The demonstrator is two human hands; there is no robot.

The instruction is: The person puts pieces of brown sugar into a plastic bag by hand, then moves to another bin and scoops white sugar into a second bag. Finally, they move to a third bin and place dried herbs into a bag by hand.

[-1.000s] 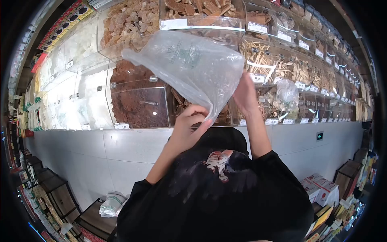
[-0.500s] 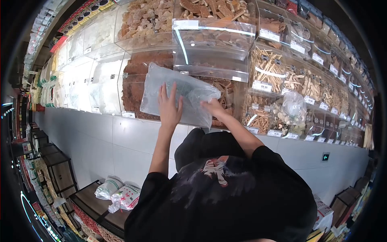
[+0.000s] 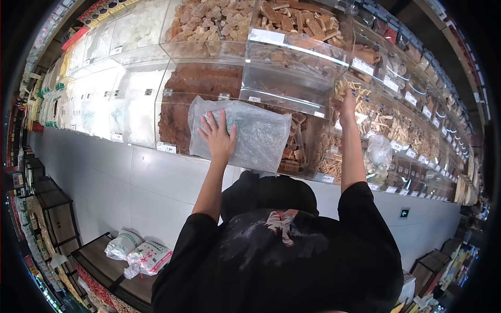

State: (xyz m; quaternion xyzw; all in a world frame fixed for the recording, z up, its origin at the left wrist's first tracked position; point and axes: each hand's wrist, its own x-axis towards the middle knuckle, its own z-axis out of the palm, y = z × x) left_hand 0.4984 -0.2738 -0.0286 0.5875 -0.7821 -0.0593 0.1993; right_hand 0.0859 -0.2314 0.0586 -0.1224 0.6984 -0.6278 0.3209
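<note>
Left hand: the left hand (image 3: pixel 218 140) is palm down with its fingers spread, resting on the left part of the plastic bag and gripping nothing.
Right hand: the right hand (image 3: pixel 346 109) is reached well away from the bag, beside the pale sticks (image 3: pixel 352 87); its fingers are partly hidden, so I cannot tell whether they are closed on anything.
Plastic bag: the clear plastic bag (image 3: pixel 261 138) lies fairly flat and creased over the bin fronts, across the brown powder (image 3: pixel 201 78) and part of the dark brown blocks (image 3: pixel 293 155).
Handling: it looks very light, thin and limp, likely to slide on smooth plastic and to stretch or tear rather than break.
Hold: a loose corner or the free right edge should pinch easily between thumb and fingertip; which edge is the mouth, I cannot tell.
Price card: a white price card (image 3: pixel 166 148) sits just left of the bag's lower edge.
Bins beyond: white grains (image 3: pixel 136 101) stand to the left, amber lumps (image 3: pixel 209 21) and brown slabs (image 3: pixel 300 21) behind.
Bench: two packed bags (image 3: pixel 148 257) sit side by side on a dark bench (image 3: pixel 102 261), well apart from both hands.
</note>
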